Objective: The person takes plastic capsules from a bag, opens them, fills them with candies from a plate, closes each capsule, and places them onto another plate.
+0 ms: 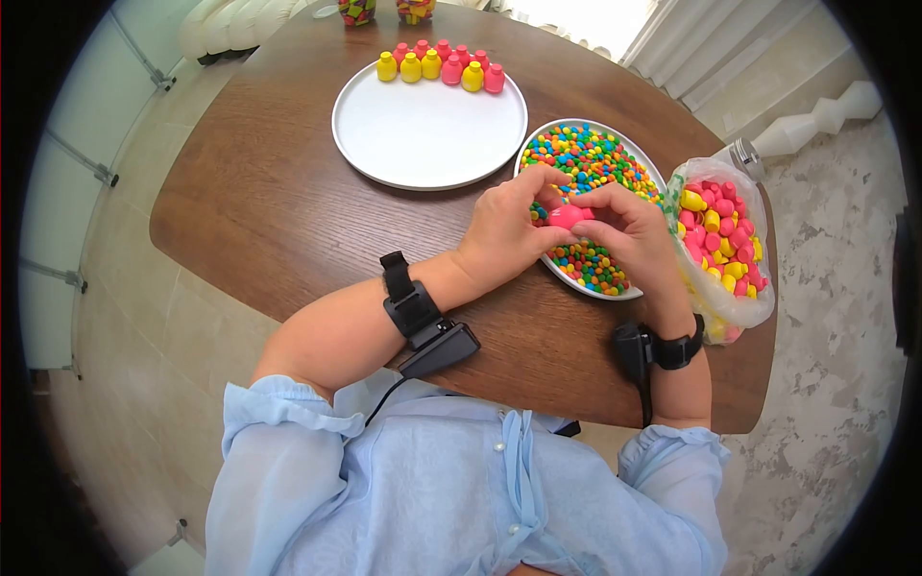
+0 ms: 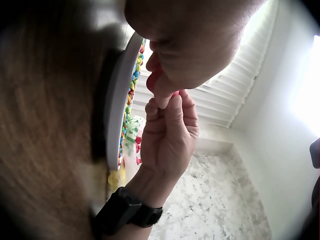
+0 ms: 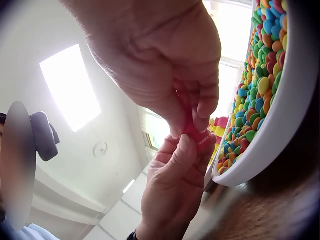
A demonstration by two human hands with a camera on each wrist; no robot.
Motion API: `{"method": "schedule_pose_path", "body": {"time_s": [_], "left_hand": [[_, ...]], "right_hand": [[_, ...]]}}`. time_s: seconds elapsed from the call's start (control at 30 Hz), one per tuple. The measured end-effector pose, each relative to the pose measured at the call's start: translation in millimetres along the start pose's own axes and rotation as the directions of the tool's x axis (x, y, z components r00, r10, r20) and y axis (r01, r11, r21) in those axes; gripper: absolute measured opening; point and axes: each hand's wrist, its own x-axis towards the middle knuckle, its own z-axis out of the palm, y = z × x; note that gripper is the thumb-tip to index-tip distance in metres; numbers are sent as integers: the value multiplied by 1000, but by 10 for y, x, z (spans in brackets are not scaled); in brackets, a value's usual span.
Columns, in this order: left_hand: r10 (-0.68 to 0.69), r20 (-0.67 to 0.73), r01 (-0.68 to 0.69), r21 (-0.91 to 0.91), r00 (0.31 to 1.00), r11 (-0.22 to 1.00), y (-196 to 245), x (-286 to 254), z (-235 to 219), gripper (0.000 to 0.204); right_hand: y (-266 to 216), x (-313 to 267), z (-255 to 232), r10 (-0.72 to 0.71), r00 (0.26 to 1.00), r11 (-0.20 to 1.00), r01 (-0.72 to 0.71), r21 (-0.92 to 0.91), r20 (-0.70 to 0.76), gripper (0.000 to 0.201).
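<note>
Over the plate of colourful button candies (image 1: 588,274), both hands meet on a small pink bottle (image 1: 567,217). My left hand (image 1: 504,226) grips its rounded body between thumb and fingers. My right hand (image 1: 629,230) pinches the narrower cap end, thumb below and fingertips above. White lettering on the pink bottle (image 3: 204,141) shows in the right wrist view. Fingers hide much of the bottle in the left wrist view, where the right hand (image 2: 170,135) reaches in from below.
A white round plate (image 1: 423,144) carries several pink and yellow bottles (image 1: 451,69) along its far edge. At the right, a clear plastic bag (image 1: 740,307) holds many more bottles. Two jars (image 1: 415,12) of colourful pieces stand at the far table edge.
</note>
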Motion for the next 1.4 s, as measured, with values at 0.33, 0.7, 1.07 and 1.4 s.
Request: {"method": "schedule_pose_path", "body": {"time_s": [0.33, 0.7, 1.07, 1.4], "left_hand": [[186, -22, -186, 0, 982, 982, -78, 75, 8, 38], [-61, -119, 94, 295, 991, 951, -329, 670, -475, 29], [-244, -147, 285, 491, 959, 824, -755, 1083, -562, 38], [-313, -159, 350, 479, 936, 805, -726, 1137, -425, 38]], "right_hand": [[-160, -5, -28, -25, 998, 989, 17, -149, -52, 31], [-330, -93, -409, -133, 971, 972, 90, -217, -197, 19], [-297, -222, -974, -143, 876, 963, 15, -271, -461, 9], [98, -232, -1324, -93, 896, 608, -294, -738, -434, 11]]}}
